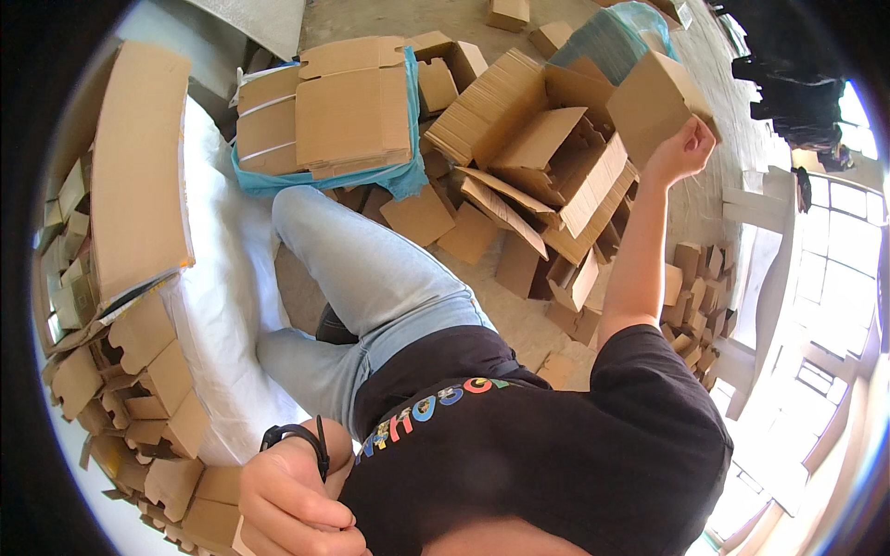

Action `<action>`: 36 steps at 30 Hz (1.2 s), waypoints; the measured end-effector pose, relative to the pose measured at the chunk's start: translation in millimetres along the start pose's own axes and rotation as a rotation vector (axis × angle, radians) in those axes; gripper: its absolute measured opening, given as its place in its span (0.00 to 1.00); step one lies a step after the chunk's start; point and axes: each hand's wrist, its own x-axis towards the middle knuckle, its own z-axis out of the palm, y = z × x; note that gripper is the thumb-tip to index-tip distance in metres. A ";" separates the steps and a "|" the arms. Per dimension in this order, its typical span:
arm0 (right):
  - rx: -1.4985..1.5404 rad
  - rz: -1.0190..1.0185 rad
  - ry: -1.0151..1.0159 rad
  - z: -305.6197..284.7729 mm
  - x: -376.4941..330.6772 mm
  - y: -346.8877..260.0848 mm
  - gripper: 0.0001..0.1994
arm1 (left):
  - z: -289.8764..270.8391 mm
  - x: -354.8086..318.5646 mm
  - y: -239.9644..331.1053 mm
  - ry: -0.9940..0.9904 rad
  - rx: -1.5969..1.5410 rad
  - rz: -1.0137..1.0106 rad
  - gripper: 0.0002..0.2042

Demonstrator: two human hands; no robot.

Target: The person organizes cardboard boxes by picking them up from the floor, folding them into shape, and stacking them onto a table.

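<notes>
My right hand (pixel 684 151) is raised at the upper right, its fingers closed on the edge of a small folded brown cardboard box (pixel 654 107). Just below and left of that box lies a large open carton (pixel 501 107) with cardboard pieces inside it. My left hand (pixel 298 500), with a black wristband (pixel 295 439), is near my body at the lower left. Its fingers are curled together, and whatever they may hold is hidden. Close to it are stacked brown boxes (pixel 171 486) and a white padded sheet (pixel 215 306).
Flat cardboard blanks (pixel 352 107) lie on a blue plastic bag (pixel 408 176) ahead. A tall cardboard panel (pixel 139 167) stands at the left. Loose boxes (pixel 417 218) cover the floor past my knee. More boxes are piled (pixel 700 296) at the right. A translucent blue bag (pixel 612 42) lies beyond.
</notes>
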 end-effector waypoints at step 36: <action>-0.539 0.557 -0.845 -2.7 -96.5 116.4 0.19 | 4.2 3.1 -8.9 -0.056 -0.042 -0.007 0.09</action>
